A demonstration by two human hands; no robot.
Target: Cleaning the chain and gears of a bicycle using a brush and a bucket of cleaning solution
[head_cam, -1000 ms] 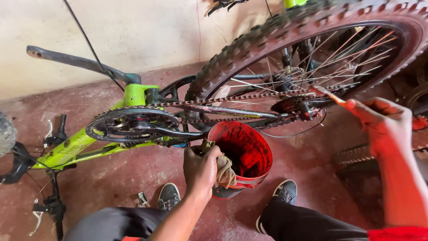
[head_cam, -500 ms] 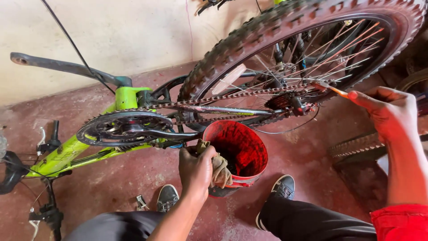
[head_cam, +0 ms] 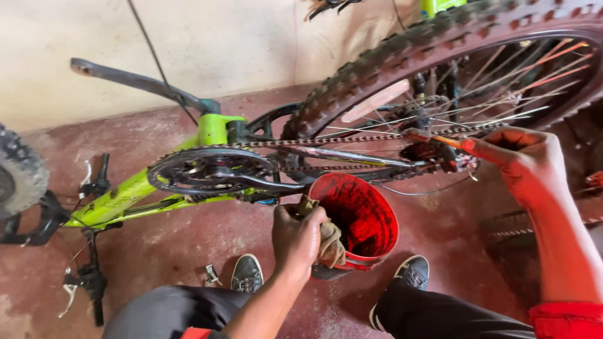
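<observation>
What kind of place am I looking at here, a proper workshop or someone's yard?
Probably an informal bike repair spot. An upturned green bicycle rests on a stained red concrete floor beside a bare plaster wall, with a red bucket and a second tyre nearby.

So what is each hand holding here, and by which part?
Left hand grips a rag bunched against the red bucket rim. Right hand pinches a thin brush by its handle end.

bike repair workshop | upturned bicycle [head_cam: 207, 163] | stained concrete floor [head_cam: 188, 245]

Dusty red concrete floor [head_cam: 188, 251], upturned lime-green bicycle [head_cam: 207, 135] resting on it, red bucket [head_cam: 361, 220], two dark sneakers [head_cam: 247, 274], small metal part [head_cam: 210, 274]
</observation>
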